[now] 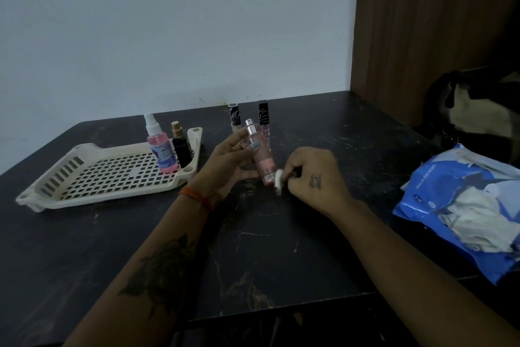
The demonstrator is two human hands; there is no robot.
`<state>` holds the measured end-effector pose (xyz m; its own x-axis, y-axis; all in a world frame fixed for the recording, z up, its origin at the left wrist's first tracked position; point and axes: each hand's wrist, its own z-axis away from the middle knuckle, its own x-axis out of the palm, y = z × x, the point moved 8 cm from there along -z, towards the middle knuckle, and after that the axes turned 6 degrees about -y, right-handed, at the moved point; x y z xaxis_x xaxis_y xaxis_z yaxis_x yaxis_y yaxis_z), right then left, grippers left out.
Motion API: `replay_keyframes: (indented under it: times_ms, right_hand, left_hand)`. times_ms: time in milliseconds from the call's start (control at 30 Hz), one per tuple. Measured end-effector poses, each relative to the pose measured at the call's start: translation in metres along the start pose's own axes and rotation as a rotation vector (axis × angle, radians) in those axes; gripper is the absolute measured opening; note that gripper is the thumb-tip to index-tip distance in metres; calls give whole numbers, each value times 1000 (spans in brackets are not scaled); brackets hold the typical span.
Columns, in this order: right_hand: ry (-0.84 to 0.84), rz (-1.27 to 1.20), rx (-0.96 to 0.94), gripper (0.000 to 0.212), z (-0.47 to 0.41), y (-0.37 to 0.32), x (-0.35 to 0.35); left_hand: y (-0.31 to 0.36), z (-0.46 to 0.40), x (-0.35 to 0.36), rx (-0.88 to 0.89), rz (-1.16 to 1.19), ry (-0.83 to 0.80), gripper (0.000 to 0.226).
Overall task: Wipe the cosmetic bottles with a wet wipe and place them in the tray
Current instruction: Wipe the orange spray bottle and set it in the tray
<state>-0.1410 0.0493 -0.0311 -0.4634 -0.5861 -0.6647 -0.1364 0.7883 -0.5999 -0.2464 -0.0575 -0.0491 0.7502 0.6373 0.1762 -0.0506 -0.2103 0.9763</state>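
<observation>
Our left hand (229,162) has its grip curled round a slim pink spray bottle (260,158), thumb across the front and fingers behind, holding it tilted above the table (267,248) with the silver nozzle up and away from us. Our right hand (312,175) pinches a small folded wet wipe (278,181) against the bottle's lower end, near the barcode label.

To do this step well, we judge it best to keep the left grip firm but high on the body, so the wipe can travel the whole lower half. Then we should turn the bottle in the fingers and cover the back. The wipe is bunched small, so opening it a little would cover more glass per stroke. We should stay clear of the nozzle so that it does not spray.

Just behind the held bottle stand two tubes with black caps (263,113), not yet in the tray. The cream perforated tray (112,177) lies to the left, and a pink spray bottle with a white top (162,146) and a black bottle with a gold cap (180,145) already stand in its far right corner.

The table is dark, scuffed and streaked. A blue wipe packet (461,206) lies at the right, with a dark bag (478,110) behind it. Beyond are a pale wall (168,23) and a wooden panel (436,23).
</observation>
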Motion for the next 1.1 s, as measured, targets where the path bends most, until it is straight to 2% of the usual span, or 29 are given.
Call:
replay_keyframes:
  times_ms: [67, 100, 233, 267, 400, 467, 633, 767, 800, 833, 933, 967, 1033, 1100]
  right_hand:
    - [151, -54, 46, 14, 0, 6, -12]
    - [170, -99, 42, 14, 0, 5, -13]
    - [-34, -152, 64, 18, 0, 6, 9]
    - [-30, -143, 74, 17, 0, 7, 8]
    - [330, -169, -67, 9, 0, -6, -25]
    - [401, -203, -133, 16, -1, -13, -31]
    - [249, -195, -85, 8, -4, -8, -18]
    - [-65, -77, 19, 9, -1, 0, 7]
    - [-97, -48, 40, 9, 0, 1, 9]
    - [-61, -41, 42, 9, 0, 0, 5]
    - [224, -78, -42, 9, 2, -7, -19]
    - [243, -75, -71, 9, 3, -10, -21]
    - [131, -19, -109, 9, 2, -14, -10]
    - [-56, 62, -96, 10, 2, -10, 7]
  left_hand:
    - [1, 0, 3, 2, 2, -18, 40]
    - [2, 0, 5, 8, 0, -26, 42]
    - [6, 1, 10, 47, -71, -48, 51]
    - [8, 1, 11, 63, -91, -55, 55]
    - [19, 5, 25, 136, -162, -142, 80]
    - [23, 7, 30, 171, -227, -167, 83]
    - [26, 8, 33, 175, -297, -160, 70]
    - [26, 8, 30, 180, -326, -152, 60]
    - [26, 9, 30, 175, -311, -150, 59]
    - [25, 9, 31, 167, -290, -146, 58]
    - [26, 10, 31, 171, -235, -128, 50]
    - [27, 10, 31, 181, -221, -125, 44]
    - [28, 11, 33, 194, -194, -122, 37]
    - [30, 13, 32, 206, -190, -99, 35]
